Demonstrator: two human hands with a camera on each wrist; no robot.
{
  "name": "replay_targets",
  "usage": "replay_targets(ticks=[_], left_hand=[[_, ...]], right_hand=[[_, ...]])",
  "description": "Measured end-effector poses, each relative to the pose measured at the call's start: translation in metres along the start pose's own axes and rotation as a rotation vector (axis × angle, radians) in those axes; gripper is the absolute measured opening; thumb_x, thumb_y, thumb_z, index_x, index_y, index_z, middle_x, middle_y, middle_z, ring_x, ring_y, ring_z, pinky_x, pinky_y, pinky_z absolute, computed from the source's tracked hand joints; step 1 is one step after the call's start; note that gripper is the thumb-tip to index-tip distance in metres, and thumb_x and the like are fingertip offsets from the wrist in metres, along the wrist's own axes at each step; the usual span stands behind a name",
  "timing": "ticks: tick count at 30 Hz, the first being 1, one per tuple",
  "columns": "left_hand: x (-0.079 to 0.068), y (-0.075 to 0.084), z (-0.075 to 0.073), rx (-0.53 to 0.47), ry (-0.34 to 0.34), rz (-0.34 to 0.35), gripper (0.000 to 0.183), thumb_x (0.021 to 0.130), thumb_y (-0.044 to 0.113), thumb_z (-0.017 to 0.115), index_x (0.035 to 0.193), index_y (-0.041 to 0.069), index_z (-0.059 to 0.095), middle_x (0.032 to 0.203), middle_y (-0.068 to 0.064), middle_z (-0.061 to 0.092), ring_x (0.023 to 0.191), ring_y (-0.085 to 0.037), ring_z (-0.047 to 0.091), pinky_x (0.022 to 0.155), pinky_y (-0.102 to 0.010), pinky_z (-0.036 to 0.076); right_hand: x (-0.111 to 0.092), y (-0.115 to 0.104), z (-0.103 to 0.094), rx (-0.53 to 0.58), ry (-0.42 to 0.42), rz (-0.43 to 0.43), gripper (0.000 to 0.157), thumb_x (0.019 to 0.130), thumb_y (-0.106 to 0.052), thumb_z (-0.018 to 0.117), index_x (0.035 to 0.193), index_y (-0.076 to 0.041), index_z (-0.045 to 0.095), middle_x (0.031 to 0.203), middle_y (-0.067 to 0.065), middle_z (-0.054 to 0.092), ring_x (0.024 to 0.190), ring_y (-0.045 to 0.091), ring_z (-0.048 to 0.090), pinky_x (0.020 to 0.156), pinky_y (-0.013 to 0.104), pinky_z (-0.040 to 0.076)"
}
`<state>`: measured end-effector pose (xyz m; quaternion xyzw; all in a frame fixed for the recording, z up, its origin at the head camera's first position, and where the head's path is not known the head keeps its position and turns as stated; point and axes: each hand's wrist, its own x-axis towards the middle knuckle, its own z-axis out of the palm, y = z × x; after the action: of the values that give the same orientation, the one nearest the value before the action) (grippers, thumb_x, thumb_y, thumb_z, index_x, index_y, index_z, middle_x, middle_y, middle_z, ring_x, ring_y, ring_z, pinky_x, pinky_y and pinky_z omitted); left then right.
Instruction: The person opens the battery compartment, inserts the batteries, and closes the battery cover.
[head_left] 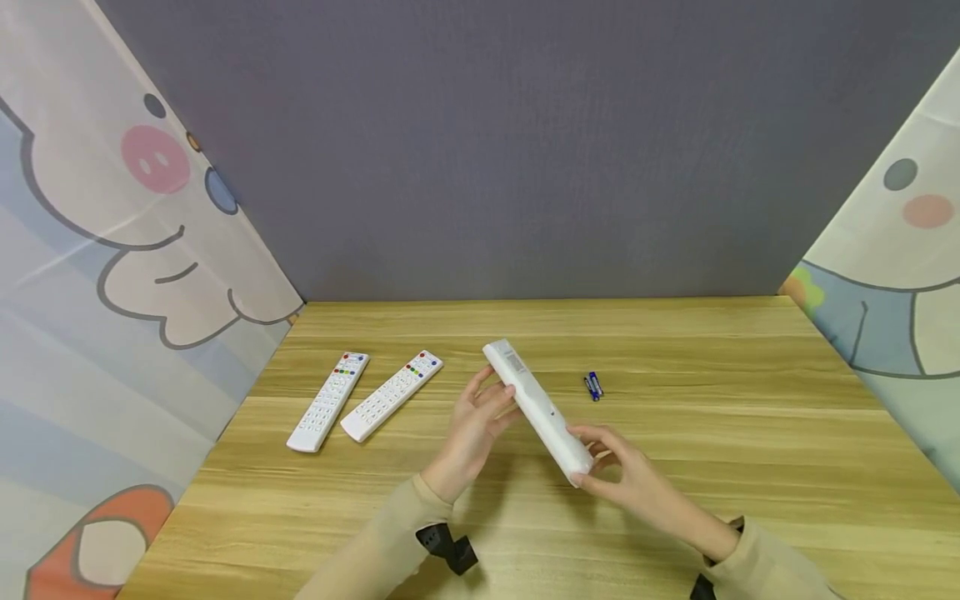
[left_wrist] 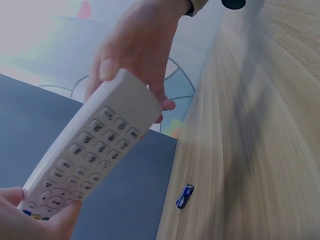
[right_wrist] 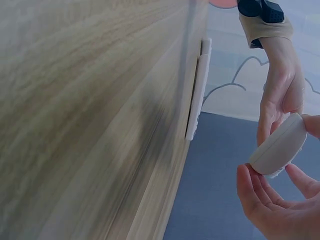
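Head view: fairly bright, even light; my shadows fall soft on the counter (head_left: 750, 358). Both wrist views dimmer, bluish, hazy. Left wrist: cloth (left_wrist: 30, 45) washed out, upper left. Right wrist: nearest counter blurred.

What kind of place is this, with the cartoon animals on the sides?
Probably a small indoor work corner, perhaps set up for filming: a wood-grain tabletop, a plain grey panel behind it, and cartoon-printed sheets on both sides.

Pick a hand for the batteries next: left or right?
Right, probably: the right hand is nearer the batteries. The left hand also grips the raised remote and could steady it alone.
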<state>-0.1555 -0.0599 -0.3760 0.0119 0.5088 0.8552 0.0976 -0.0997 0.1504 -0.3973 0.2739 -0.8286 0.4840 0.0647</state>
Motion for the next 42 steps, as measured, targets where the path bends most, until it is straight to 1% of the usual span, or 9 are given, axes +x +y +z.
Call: replay_targets(ticks=[7, 10, 17, 22, 27, 29, 32, 38, 42], left_hand=[[-0.003, 0.004, -0.005, 0.055, -0.001, -0.022, 0.055, 0.088, -0.001, 0.050, 0.137, -0.003, 0.025, 0.110, -0.012, 0.058, 0.091, -0.015, 0.061, 0.093, -0.040, 0.048], [-0.003, 0.005, -0.006, 0.071, 0.006, -0.040, 0.054, 0.088, 0.001, 0.050, 0.137, -0.002, 0.027, 0.112, -0.014, 0.057, 0.091, -0.015, 0.061, 0.091, -0.038, 0.049], [-0.005, 0.005, -0.008, 0.096, 0.008, -0.064, 0.054, 0.089, 0.004, 0.049, 0.137, -0.002, 0.026, 0.120, -0.020, 0.052, 0.093, -0.015, 0.061, 0.088, -0.033, 0.051], [-0.006, 0.006, -0.010, 0.086, 0.012, -0.073, 0.051, 0.090, 0.004, 0.048, 0.136, -0.003, 0.028, 0.111, -0.013, 0.057, 0.091, -0.014, 0.061, 0.083, -0.029, 0.052], [-0.007, 0.006, -0.010, 0.068, 0.024, -0.079, 0.052, 0.090, 0.004, 0.048, 0.136, -0.006, 0.026, 0.103, -0.008, 0.060, 0.086, -0.013, 0.062, 0.078, -0.025, 0.053], [-0.007, 0.006, -0.010, 0.062, 0.031, -0.087, 0.049, 0.090, 0.004, 0.048, 0.134, -0.007, 0.028, 0.100, -0.007, 0.061, 0.084, -0.012, 0.062, 0.075, -0.024, 0.054], [-0.007, 0.005, -0.010, 0.056, 0.042, -0.094, 0.044, 0.091, 0.003, 0.047, 0.131, -0.007, 0.031, 0.095, -0.004, 0.061, 0.081, -0.011, 0.063, 0.073, -0.023, 0.054], [-0.008, 0.004, -0.011, 0.054, 0.058, -0.102, 0.037, 0.092, 0.004, 0.044, 0.126, -0.006, 0.035, 0.088, -0.001, 0.061, 0.075, -0.009, 0.062, 0.069, -0.022, 0.054], [-0.008, 0.005, -0.010, 0.051, 0.071, -0.104, 0.035, 0.092, 0.003, 0.043, 0.124, -0.007, 0.035, 0.086, -0.001, 0.060, 0.072, -0.009, 0.062, 0.067, -0.020, 0.054]], right_hand=[[-0.003, 0.000, -0.002, -0.093, -0.004, -0.072, 0.057, 0.071, -0.006, 0.075, 0.122, -0.003, 0.050, 0.101, 0.007, 0.055, 0.089, 0.002, 0.049, 0.066, 0.025, 0.053], [-0.004, 0.002, -0.002, -0.129, 0.005, -0.102, 0.057, 0.069, -0.004, 0.076, 0.121, -0.003, 0.051, 0.103, 0.009, 0.055, 0.087, 0.002, 0.050, 0.066, 0.025, 0.053], [-0.005, 0.005, -0.002, -0.213, 0.029, -0.116, 0.056, 0.066, -0.004, 0.077, 0.116, -0.002, 0.054, 0.103, 0.008, 0.056, 0.084, 0.003, 0.053, 0.067, 0.027, 0.055], [-0.006, 0.007, -0.001, -0.296, 0.043, -0.148, 0.057, 0.063, -0.005, 0.079, 0.114, -0.003, 0.056, 0.101, 0.008, 0.055, 0.083, 0.008, 0.055, 0.066, 0.027, 0.055], [-0.005, 0.008, -0.001, -0.377, 0.070, -0.193, 0.059, 0.059, -0.008, 0.081, 0.112, -0.005, 0.058, 0.102, 0.007, 0.055, 0.085, 0.016, 0.058, 0.069, 0.029, 0.056], [-0.005, 0.008, -0.001, -0.409, 0.079, -0.216, 0.059, 0.058, -0.009, 0.082, 0.112, -0.006, 0.059, 0.102, 0.006, 0.055, 0.087, 0.019, 0.058, 0.071, 0.029, 0.057], [-0.006, 0.010, 0.000, -0.445, 0.084, -0.241, 0.061, 0.057, -0.012, 0.083, 0.113, -0.009, 0.059, 0.102, 0.006, 0.054, 0.087, 0.018, 0.057, 0.071, 0.029, 0.056], [-0.007, 0.011, 0.001, -0.500, 0.090, -0.272, 0.062, 0.055, -0.017, 0.083, 0.112, -0.011, 0.060, 0.101, 0.003, 0.054, 0.086, 0.014, 0.055, 0.067, 0.022, 0.054], [-0.007, 0.011, 0.002, -0.515, 0.097, -0.287, 0.062, 0.055, -0.018, 0.083, 0.112, -0.010, 0.060, 0.101, 0.004, 0.054, 0.086, 0.015, 0.056, 0.068, 0.023, 0.055]])
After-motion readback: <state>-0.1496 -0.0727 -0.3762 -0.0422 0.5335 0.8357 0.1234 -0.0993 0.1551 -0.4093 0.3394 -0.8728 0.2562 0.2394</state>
